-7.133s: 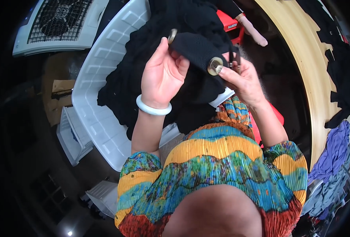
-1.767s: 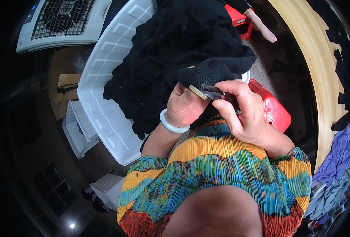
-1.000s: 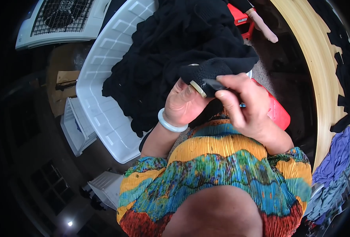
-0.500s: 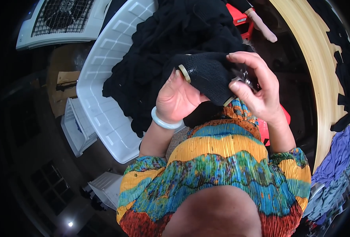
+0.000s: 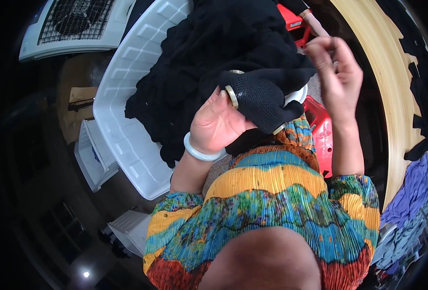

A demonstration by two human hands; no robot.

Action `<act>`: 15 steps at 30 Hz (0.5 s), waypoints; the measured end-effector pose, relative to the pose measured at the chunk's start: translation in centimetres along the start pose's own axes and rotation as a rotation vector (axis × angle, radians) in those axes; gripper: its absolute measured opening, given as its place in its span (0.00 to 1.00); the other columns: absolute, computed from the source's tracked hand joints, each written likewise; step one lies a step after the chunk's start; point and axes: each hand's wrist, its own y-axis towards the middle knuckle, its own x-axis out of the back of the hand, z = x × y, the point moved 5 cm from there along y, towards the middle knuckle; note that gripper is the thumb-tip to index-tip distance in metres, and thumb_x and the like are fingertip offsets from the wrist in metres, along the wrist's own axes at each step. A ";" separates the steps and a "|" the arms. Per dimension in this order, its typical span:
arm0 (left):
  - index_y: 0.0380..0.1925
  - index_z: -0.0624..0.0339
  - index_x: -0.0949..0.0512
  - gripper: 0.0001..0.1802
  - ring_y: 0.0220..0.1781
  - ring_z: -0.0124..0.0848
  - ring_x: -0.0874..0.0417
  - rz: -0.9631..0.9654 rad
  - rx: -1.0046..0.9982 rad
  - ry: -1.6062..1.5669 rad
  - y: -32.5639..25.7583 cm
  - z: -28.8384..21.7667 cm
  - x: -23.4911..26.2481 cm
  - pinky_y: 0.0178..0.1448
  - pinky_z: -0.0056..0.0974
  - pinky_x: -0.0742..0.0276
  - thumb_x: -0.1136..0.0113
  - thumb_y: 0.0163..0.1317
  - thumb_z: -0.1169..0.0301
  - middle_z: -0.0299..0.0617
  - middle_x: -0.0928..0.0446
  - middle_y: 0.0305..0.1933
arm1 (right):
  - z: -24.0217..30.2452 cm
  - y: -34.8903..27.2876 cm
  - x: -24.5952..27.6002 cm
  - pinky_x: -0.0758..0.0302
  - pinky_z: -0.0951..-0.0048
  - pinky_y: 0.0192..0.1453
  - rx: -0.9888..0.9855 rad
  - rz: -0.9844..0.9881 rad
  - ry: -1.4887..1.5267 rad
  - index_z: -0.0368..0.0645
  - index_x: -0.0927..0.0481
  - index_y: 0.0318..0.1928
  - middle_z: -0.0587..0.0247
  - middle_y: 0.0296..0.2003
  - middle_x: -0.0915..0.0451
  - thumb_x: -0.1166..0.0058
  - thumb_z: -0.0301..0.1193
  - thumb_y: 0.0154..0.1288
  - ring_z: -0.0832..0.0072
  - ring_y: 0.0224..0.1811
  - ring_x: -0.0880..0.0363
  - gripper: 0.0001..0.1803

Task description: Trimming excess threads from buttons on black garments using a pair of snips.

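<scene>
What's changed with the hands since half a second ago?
The right hand has moved up and rightward, away from the black knit fabric; its fingertips are blurred, so I can't tell whether it holds anything. The left hand still holds the fabric, thumb at a pale button. The white tub hasn't moved.

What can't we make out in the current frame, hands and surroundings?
All head view:
- Left hand: most fingers hidden behind the black knit.
- Right hand: fingers blurred; can't tell if they hold anything.
- Pale button by the left hand: edge-on, face not visible.
- Pink-socked foot: toes hidden behind the right hand.
- Grilled appliance: cut off by top edge.
</scene>
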 end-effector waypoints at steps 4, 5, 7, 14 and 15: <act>0.60 0.61 0.49 0.30 0.66 0.48 0.51 0.016 0.034 0.012 0.2 -0.5 -0.3 0.64 0.56 0.52 0.58 0.61 0.59 0.52 0.51 0.64 | -1.2 -0.2 0.4 0.32 0.86 0.36 -0.156 0.032 0.111 0.34 0.26 0.31 0.68 0.25 0.27 0.51 0.21 0.57 0.86 0.29 0.29 0.02; 0.59 0.62 0.49 0.30 0.66 0.48 0.51 0.005 0.028 0.042 0.2 -0.6 -0.3 0.64 0.56 0.52 0.59 0.62 0.58 0.52 0.51 0.64 | -1.0 -0.7 0.0 0.32 0.86 0.36 -0.205 0.074 0.147 0.34 0.26 0.31 0.68 0.25 0.27 0.51 0.21 0.57 0.86 0.30 0.29 0.02; 0.59 0.62 0.49 0.30 0.66 0.48 0.50 -0.006 0.022 0.069 0.0 -0.6 -0.4 0.64 0.56 0.51 0.60 0.62 0.58 0.53 0.51 0.64 | -0.9 -1.5 -0.8 0.32 0.84 0.36 -0.146 0.182 0.062 0.34 0.26 0.31 0.68 0.24 0.27 0.50 0.21 0.56 0.84 0.30 0.29 0.03; 0.57 0.61 0.44 0.25 0.64 0.47 0.46 -0.026 -0.058 -0.093 0.3 -2.2 0.0 0.64 0.54 0.48 0.65 0.64 0.58 0.53 0.46 0.62 | -2.0 -3.0 -3.5 0.41 0.73 0.58 -0.360 0.614 0.263 0.35 0.36 0.54 0.57 0.48 0.30 0.47 0.34 0.53 0.74 0.53 0.35 0.28; 0.55 0.61 0.41 0.23 0.63 0.46 0.44 -0.113 -0.076 -0.129 0.6 -2.6 0.4 0.63 0.53 0.47 0.66 0.65 0.59 0.52 0.43 0.60 | -2.1 -3.6 -3.8 0.42 0.74 0.58 -0.355 0.627 0.324 0.35 0.35 0.54 0.59 0.48 0.30 0.45 0.35 0.52 0.75 0.53 0.35 0.29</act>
